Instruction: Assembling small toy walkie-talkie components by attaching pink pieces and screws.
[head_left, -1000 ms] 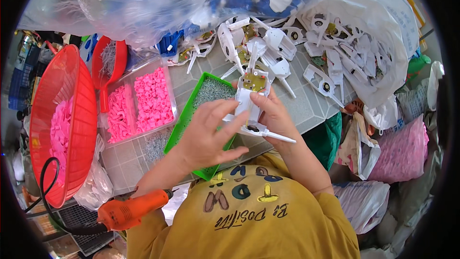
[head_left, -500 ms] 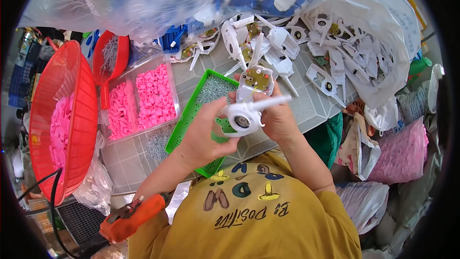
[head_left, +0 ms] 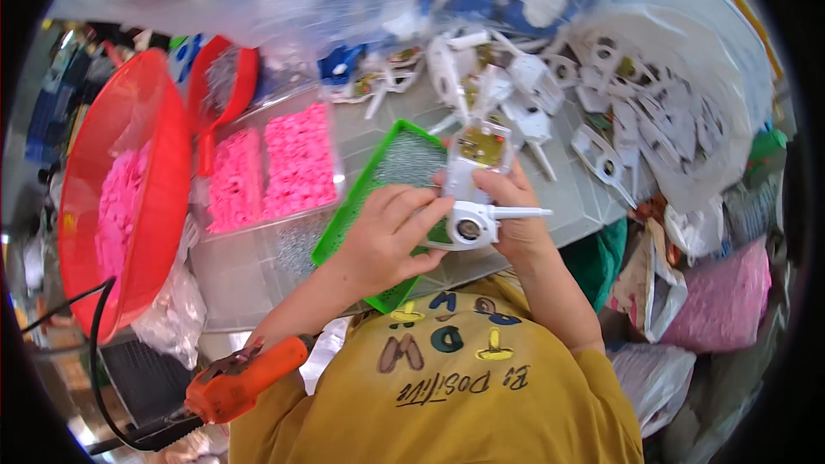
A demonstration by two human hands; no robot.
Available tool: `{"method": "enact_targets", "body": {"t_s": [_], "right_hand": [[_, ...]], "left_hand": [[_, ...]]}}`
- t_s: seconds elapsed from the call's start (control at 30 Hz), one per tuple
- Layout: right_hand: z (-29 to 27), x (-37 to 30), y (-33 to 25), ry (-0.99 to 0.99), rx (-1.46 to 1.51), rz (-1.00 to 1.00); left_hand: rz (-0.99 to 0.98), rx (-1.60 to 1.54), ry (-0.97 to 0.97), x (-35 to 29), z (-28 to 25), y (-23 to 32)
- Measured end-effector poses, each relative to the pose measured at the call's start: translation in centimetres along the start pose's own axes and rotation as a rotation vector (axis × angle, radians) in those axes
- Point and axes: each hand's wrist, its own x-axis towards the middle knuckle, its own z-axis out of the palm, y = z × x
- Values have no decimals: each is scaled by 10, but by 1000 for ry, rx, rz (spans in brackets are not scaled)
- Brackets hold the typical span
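Over the near edge of the table my two hands have hold of a white plastic housing in two pieces. The upper piece (head_left: 481, 150) carries an exposed yellowish circuit board with small parts on it. Below it, the lower piece (head_left: 474, 223) has a dark round disc, perhaps a speaker, and a long thin arm pointing right. My right hand (head_left: 524, 228) is closed round the pieces from the right, thumb across the front. My left hand (head_left: 387, 232) pinches the lower piece's left edge between fingers and thumb. Behind them lies a green tray (head_left: 357, 206) of small metal screws.
At left stand a tilted red basket (head_left: 172, 206) and a clear box (head_left: 339, 180), both with pink parts, and a red scoop (head_left: 206, 133) of metal pieces. A plastic bag (head_left: 739, 137) of white housings lies far right. An orange power screwdriver (head_left: 245, 382) is near my left forearm.
My hands have shifted slightly right in the picture with the housing. The lower piece has turned, so its long arm now points straight right, and my left fingers are lower against it.
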Motion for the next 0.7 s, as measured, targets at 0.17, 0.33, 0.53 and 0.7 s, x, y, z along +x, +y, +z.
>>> {"method": "enact_targets", "body": {"t_s": [0.17, 0.33, 0.53, 0.7], "right_hand": [[-4, -4, 10, 32, -17, 70], [0, 2, 11, -74, 67, 376], [15, 8, 22, -138, 90, 387], [19, 10, 28, -117, 76, 368]], "left_hand": [[-40, -54, 64, 2, -27, -1], [-565, 123, 558, -13, -62, -41], [-814, 598, 432, -91, -134, -149], [-1080, 491, 88, -119, -132, -184]]}}
